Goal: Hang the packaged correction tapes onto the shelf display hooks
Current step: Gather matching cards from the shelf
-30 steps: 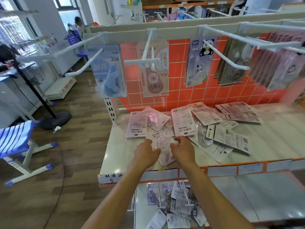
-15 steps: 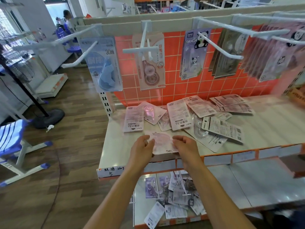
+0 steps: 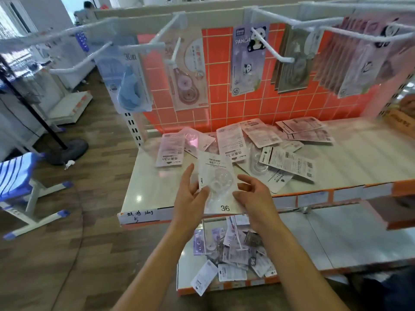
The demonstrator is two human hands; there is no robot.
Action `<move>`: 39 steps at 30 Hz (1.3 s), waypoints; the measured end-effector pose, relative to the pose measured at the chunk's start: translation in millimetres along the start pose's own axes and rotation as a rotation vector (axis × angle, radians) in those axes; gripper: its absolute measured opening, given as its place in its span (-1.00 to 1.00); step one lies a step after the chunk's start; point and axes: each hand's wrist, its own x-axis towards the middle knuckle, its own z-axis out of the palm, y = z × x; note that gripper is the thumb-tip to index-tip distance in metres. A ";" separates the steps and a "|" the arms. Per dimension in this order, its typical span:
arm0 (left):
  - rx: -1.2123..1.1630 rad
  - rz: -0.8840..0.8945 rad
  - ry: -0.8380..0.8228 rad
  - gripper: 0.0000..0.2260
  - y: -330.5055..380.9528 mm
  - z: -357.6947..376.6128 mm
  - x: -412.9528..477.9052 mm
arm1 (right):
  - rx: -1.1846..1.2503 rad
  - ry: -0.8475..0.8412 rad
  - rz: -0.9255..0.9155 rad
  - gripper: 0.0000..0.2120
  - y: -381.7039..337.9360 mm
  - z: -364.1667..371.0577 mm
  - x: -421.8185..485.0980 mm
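Our left hand point(image 3: 190, 195) and right hand point(image 3: 254, 194) each pinch an edge of the clear plastic correction-tape packet marked 36 point(image 3: 216, 179), held above the white metal shelf point(image 3: 155, 194), with loose pale packets point(image 3: 232, 143) beyond and white wire hooks point(image 3: 174, 53) farthest.

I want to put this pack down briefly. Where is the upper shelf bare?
The white metal shelf is bare at its left front corner, left of the pink flat package, and across its right part, between the scattered white packages and the brown cardboard box. The middle back, under the orange tiled panel, is crowded.
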 end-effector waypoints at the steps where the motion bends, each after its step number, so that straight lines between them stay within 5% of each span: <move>1: 0.013 -0.006 0.012 -0.48 -0.1 5.5 -2.7 | 0.005 -0.007 -0.007 -0.61 -2.0 -10.3 -0.2; 8: 0.155 -0.053 -0.032 -0.85 -14.1 46.7 -27.9 | -0.095 -0.058 -0.083 -0.68 2.8 -75.4 -12.7; 12: 0.177 -0.082 -0.017 -0.57 -40.2 64.0 -42.6 | -0.100 -0.099 -0.099 -0.74 18.2 -101.2 -25.1; 20: 0.261 -0.106 0.011 -0.92 -69.3 85.9 -75.7 | -0.182 -0.122 -0.025 -0.76 62.0 -138.1 -27.5; 30: 0.344 -0.300 -0.070 -0.78 -125.4 90.3 -80.7 | -0.206 -0.070 0.101 -0.77 123.0 -153.2 -23.0; 39: 0.447 -0.426 -0.139 -0.87 -220.0 90.1 -62.5 | -0.334 -0.016 0.193 -0.87 200.4 -167.6 8.5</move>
